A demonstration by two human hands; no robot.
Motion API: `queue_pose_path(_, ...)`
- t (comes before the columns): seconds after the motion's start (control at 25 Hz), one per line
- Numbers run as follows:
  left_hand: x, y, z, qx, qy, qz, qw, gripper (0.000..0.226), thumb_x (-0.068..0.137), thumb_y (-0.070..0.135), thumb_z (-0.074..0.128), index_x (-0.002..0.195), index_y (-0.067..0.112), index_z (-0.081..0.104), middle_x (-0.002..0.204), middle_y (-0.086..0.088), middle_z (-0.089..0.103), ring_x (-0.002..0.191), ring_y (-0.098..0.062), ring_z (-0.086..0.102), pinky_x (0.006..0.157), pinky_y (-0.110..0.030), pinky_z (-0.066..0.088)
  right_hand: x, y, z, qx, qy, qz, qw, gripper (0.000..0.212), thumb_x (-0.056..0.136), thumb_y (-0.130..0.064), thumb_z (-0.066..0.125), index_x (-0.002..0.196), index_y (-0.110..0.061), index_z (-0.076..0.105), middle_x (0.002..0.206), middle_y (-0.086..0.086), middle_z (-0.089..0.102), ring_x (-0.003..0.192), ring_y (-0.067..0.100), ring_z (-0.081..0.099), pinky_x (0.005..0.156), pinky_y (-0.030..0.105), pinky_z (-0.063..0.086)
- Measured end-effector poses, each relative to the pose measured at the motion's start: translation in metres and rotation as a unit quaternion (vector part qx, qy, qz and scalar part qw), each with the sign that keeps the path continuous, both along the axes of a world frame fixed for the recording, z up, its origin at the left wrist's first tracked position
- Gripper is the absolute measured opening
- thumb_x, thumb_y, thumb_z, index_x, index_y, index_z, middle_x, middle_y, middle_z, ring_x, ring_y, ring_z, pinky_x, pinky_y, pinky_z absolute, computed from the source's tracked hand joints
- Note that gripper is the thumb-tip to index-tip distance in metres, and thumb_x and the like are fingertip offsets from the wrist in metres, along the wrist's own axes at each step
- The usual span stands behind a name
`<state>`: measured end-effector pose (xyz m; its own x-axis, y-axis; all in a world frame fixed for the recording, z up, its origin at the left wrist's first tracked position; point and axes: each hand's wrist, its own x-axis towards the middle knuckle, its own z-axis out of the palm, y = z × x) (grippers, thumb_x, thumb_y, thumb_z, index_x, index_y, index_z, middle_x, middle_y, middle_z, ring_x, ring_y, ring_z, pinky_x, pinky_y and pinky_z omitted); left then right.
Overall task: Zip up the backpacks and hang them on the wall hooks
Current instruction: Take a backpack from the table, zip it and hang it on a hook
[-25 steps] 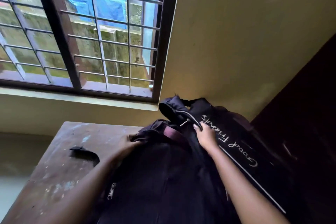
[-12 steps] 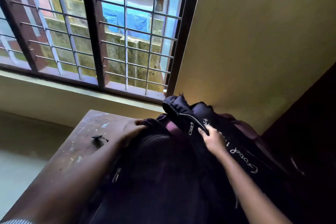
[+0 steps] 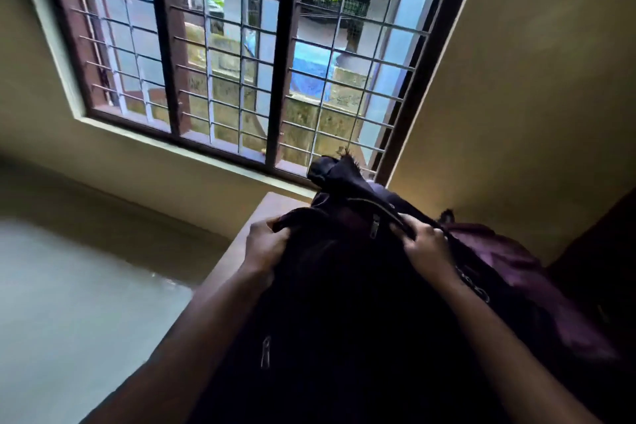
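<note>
I log barred window (image 3: 241, 45): three sections, dark brown frame, pale metal grille (image 3: 344, 107) in small squares. Daylight enters through it; interior dim. Outside: mossy concrete wall (image 3: 306, 120), blue tarp (image 3: 313, 69). Pale sill (image 3: 192, 148) below. Yellowish plaster wall (image 3: 533, 79) at right. Brown table (image 3: 265, 208) under window; grey floor (image 3: 69, 303) at left. Dark furniture (image 3: 602, 251) far right, type unclear to me.

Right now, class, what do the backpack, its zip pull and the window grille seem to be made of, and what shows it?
Black backpack: soft, synthetic-looking fabric, matt; it folds and bunches loosely.
Zip pull: probably metal, pale grey, catching light.
Window grille: thin straight bars, likely painted metal; the finish is hard to tell against the light.
</note>
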<state>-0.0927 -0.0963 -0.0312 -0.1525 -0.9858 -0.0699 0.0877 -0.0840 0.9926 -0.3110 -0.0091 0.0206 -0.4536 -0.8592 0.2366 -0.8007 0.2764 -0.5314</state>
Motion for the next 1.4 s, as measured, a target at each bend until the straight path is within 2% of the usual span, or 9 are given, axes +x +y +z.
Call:
queue_pose_path(0.08, 0.054, 0.023, 0.003, 0.012, 0.034, 0.031, 0.999, 0.008, 0.082, 0.008, 0.065, 0.08, 0.011, 0.072, 0.063, 0.005, 0.068, 0.064, -0.009, 0.06, 0.059, -0.021, 0.049, 0.056, 0.009, 0.008, -0.012, 0.003, 0.034, 0.999, 0.035, 0.09, -0.03, 0.057, 0.124, -0.021, 0.06, 0.113, 0.016, 0.07, 0.107, 0.03, 0.064, 0.088, 0.036, 0.048)
queue_pose_path(0.2, 0.144, 0.057, 0.007, 0.029, 0.088, 0.077, 0.993, 0.014, 0.085, 0.003, 0.061, 0.096, -0.001, 0.069, 0.076, -0.003, 0.069, 0.073, -0.018, 0.061, 0.064, -0.02, 0.055, 0.142, 0.02, 0.012, -0.02, -0.006, 0.098, 0.995, 0.033, 0.09, -0.029, 0.057, 0.123, -0.024, 0.061, 0.113, 0.015, 0.07, 0.107, 0.031, 0.063, 0.082, 0.033, 0.046)
queue_pose_path(0.36, 0.244, 0.087, 0.021, 0.03, 0.069, 0.163, 0.984, 0.027, 0.084, 0.005, 0.064, 0.11, -0.002, 0.065, 0.097, -0.013, 0.069, 0.081, -0.024, 0.063, 0.068, -0.024, 0.056, 0.235, 0.015, 0.002, -0.019, -0.041, 0.183, 0.982, 0.032, 0.09, -0.029, 0.056, 0.121, -0.026, 0.062, 0.114, 0.013, 0.069, 0.109, 0.03, 0.062, 0.078, 0.031, 0.043)
queue_pose_path(0.52, 0.332, 0.111, 0.021, 0.043, 0.059, 0.279, 0.958, 0.028, 0.08, 0.008, 0.068, 0.106, -0.002, 0.067, 0.094, -0.015, 0.07, 0.085, -0.024, 0.062, 0.079, -0.031, 0.051, 0.329, -0.004, -0.006, -0.027, -0.056, 0.272, 0.96, 0.027, 0.09, -0.031, 0.055, 0.115, -0.026, 0.064, 0.111, 0.013, 0.07, 0.105, 0.033, 0.063, 0.082, 0.039, 0.047)
queue_pose_path(0.76, 0.445, 0.115, 0.017, 0.047, 0.072, 0.398, 0.913, 0.01, 0.079, 0.006, 0.068, 0.089, 0.006, 0.07, 0.071, -0.005, 0.065, 0.068, -0.02, 0.059, 0.066, -0.026, 0.049, 0.462, -0.055, -0.016, -0.006, -0.078, 0.392, 0.917, 0.02, 0.09, -0.031, 0.055, 0.103, -0.022, 0.068, 0.101, 0.012, 0.072, 0.096, 0.03, 0.065, 0.07, 0.03, 0.039)
queue_pose_path(0.92, 0.507, 0.089, -0.005, 0.054, 0.056, 0.455, 0.887, 0.014, 0.078, 0.002, 0.067, 0.072, 0.015, 0.068, 0.05, 0.007, 0.066, 0.065, -0.021, 0.06, 0.066, -0.026, 0.049, 0.55, -0.103, -0.039, 0.032, -0.105, 0.448, 0.887, 0.025, 0.091, -0.03, 0.053, 0.11, -0.021, 0.067, 0.108, 0.013, 0.071, 0.104, 0.033, 0.062, 0.079, 0.032, 0.045)
queue_pose_path(1.12, 0.581, 0.015, -0.009, 0.075, 0.011, 0.476, 0.876, 0.011, 0.081, 0.0, 0.064, 0.083, 0.008, 0.071, 0.067, -0.001, 0.067, 0.074, -0.023, 0.062, 0.069, -0.027, 0.049, 0.637, -0.193, -0.065, 0.091, -0.134, 0.474, 0.865, 0.026, 0.092, -0.029, 0.052, 0.114, -0.022, 0.066, 0.104, 0.016, 0.071, 0.099, 0.035, 0.063, 0.078, 0.034, 0.046)
queue_pose_path(1.24, 0.617, -0.035, -0.005, 0.071, -0.028, 0.488, 0.869, 0.019, 0.082, -0.001, 0.062, 0.1, -0.001, 0.069, 0.073, -0.001, 0.067, 0.072, -0.019, 0.061, 0.069, -0.024, 0.049, 0.677, -0.242, -0.09, 0.118, -0.221, 0.448, 0.858, 0.022, 0.091, -0.026, 0.055, 0.105, -0.014, 0.067, 0.088, 0.015, 0.069, 0.083, 0.024, 0.062, 0.067, 0.031, 0.04)
queue_pose_path(1.4, 0.67, -0.094, -0.016, 0.067, -0.034, 0.519, 0.851, 0.024, 0.083, -0.001, 0.062, 0.106, 0.0, 0.067, 0.083, -0.002, 0.066, 0.086, -0.022, 0.061, 0.078, -0.027, 0.048, 0.742, -0.304, -0.102, 0.124, -0.323, 0.412, 0.843, 0.019, 0.092, -0.021, 0.052, 0.104, -0.017, 0.066, 0.086, 0.004, 0.066, 0.084, 0.021, 0.059, 0.07, 0.028, 0.038)
